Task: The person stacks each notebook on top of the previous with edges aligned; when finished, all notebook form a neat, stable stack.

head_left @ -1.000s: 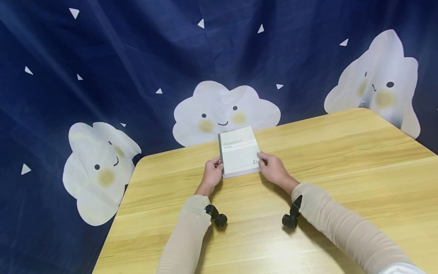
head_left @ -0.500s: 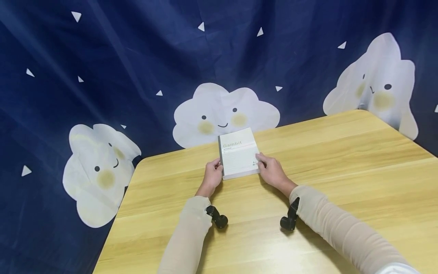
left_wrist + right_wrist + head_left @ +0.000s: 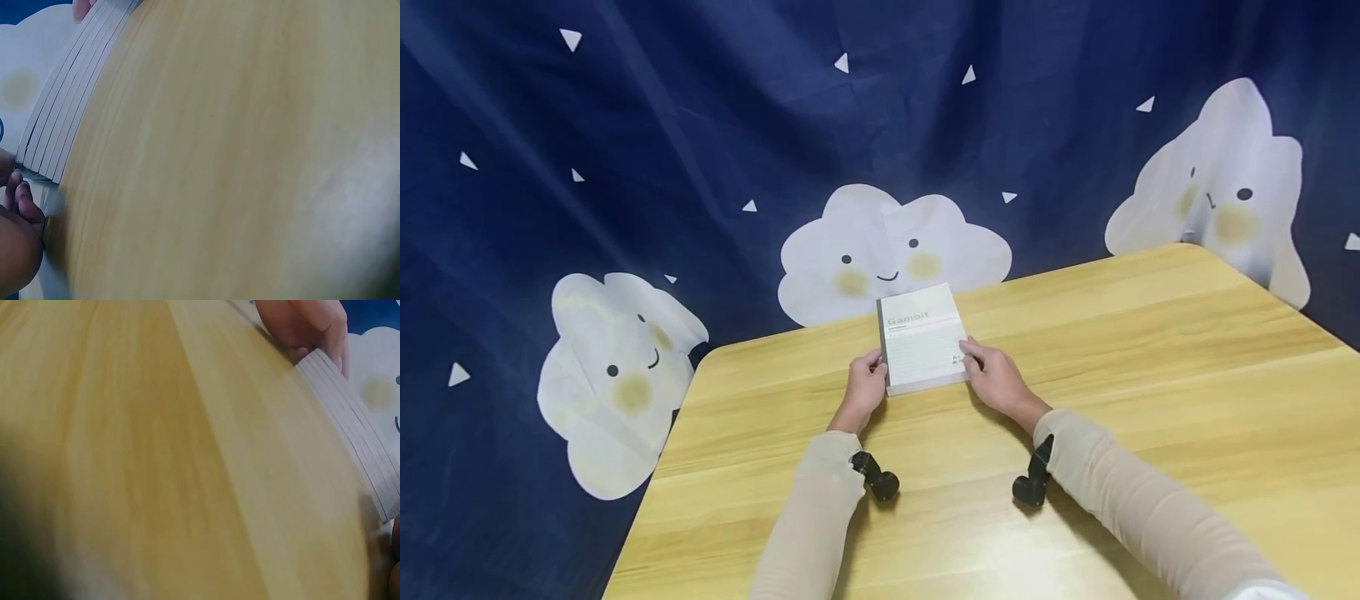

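A stack of several notebooks [image 3: 921,342], the top one white with "Gambit" on its cover and a dark spine on the left, sits near the table's far edge. My left hand [image 3: 867,385] grips the spine side near its front corner. On the opposite side my right hand [image 3: 997,379] holds the stack, thumb and fingers at the edge. The left wrist view shows the layered page edges [image 3: 69,106] between both hands, lined up closely. Low at the right of the right wrist view, only a bit of my right fingers [image 3: 395,562] shows.
The wooden table [image 3: 955,517] stretches out around the stack. Behind its far edge hangs a dark blue curtain [image 3: 715,100] with white clouds and triangles. A black wrist camera [image 3: 883,483] sits on the left sleeve, another camera [image 3: 1030,487] on the right.
The whole head view has shifted slightly, with the scene sitting a little lower. Both hands keep their hold, and the stack stays in about the same place on the table.
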`<state>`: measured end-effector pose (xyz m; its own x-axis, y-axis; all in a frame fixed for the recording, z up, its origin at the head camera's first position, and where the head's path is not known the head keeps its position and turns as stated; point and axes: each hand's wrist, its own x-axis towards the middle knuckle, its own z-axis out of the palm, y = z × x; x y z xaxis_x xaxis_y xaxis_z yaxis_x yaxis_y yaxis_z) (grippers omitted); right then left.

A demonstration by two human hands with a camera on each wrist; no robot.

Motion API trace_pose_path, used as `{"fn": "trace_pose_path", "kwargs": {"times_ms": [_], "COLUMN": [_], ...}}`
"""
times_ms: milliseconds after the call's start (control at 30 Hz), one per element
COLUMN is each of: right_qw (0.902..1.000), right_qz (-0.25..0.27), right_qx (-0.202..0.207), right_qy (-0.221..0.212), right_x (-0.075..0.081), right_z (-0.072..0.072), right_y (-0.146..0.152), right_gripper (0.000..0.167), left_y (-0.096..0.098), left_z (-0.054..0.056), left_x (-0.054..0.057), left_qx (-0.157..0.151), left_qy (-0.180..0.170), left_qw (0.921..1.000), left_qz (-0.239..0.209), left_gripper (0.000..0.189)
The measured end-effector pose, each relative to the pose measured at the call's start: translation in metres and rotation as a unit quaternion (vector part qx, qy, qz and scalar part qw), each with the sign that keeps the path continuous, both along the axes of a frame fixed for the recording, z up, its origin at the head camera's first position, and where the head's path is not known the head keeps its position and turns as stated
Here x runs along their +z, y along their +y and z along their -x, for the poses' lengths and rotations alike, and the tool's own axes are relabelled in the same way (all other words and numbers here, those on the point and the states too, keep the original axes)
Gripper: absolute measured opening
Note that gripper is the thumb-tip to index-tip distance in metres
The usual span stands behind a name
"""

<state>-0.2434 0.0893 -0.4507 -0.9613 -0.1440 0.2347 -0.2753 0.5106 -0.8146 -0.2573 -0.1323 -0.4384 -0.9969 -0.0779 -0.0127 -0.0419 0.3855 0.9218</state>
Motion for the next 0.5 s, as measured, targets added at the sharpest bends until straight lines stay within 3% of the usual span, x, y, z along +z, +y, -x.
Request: {"fn": "trace_pose_path", "kwargs": {"times_ms": [300, 500], "right_qw": [0.9999, 0.9990], "right_qz": [-0.008, -0.016], "right_qx": [0.012, 0.018], "right_qy": [0.000, -0.037], "right_x": [-0.006, 0.008], "right_z": [0.003, 0.007], "right_y": [0.000, 0.006], "right_gripper": [0.039, 0.044], "left_y": [-0.003, -0.003], "left_z": [0.002, 0.004], "left_x": [-0.006, -0.001], "left_qx": [0.003, -0.004], "left_qy": [-0.009, 0.004], "left_qw": [0.9999, 0.9999], "left_qz": [-0.004, 0.016], "left_gripper": [0.043, 0.040]}}
